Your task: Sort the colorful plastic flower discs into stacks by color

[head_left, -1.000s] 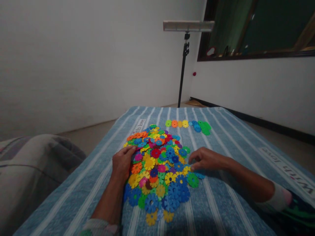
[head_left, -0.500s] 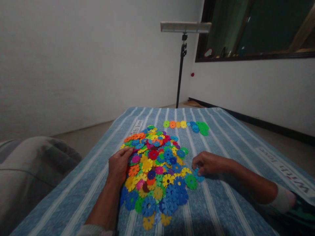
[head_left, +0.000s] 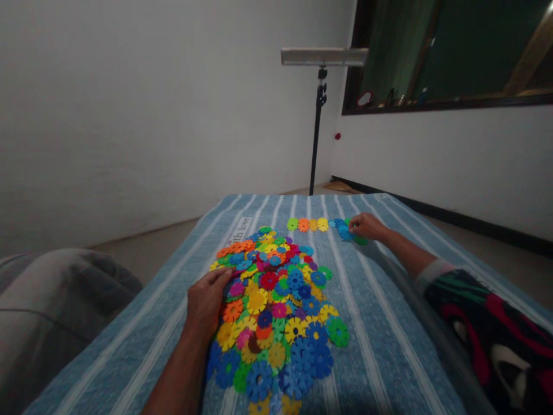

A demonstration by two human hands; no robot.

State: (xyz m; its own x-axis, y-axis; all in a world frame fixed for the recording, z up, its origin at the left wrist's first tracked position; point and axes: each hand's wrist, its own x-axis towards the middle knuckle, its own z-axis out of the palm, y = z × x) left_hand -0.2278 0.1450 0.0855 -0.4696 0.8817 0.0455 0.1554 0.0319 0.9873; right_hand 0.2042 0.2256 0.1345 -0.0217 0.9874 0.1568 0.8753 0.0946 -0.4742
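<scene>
A broad pile of flower-shaped plastic discs (head_left: 257, 301) in many colours lies on the striped cloth (head_left: 380, 323). My left hand (head_left: 206, 297) rests at the pile's left edge, its fingers stretched out flat over the discs. Farther off, my right hand (head_left: 365, 225) is closed in a pinch on a blue flower-shaped disc (head_left: 344, 232), at the right end of a row. Green discs (head_left: 361, 240) there are partly hidden by the hand. To its left run a small blue disc, a yellow disc (head_left: 322, 224), an orange disc (head_left: 304, 225) and a lime-green disc (head_left: 292, 224).
Past the cloth's far edge stands a lamp panel (head_left: 324, 56) on a black pole (head_left: 315, 144). Grey fabric (head_left: 64, 311), bulging upward, is beside the cloth at left. White walls and a dark-framed window (head_left: 453, 52) are behind.
My right hand has moved away from the pile's right edge, forward to the far row, carrying a blue disc. The left hand has stayed nearly in place. The view has tipped slightly upward.
</scene>
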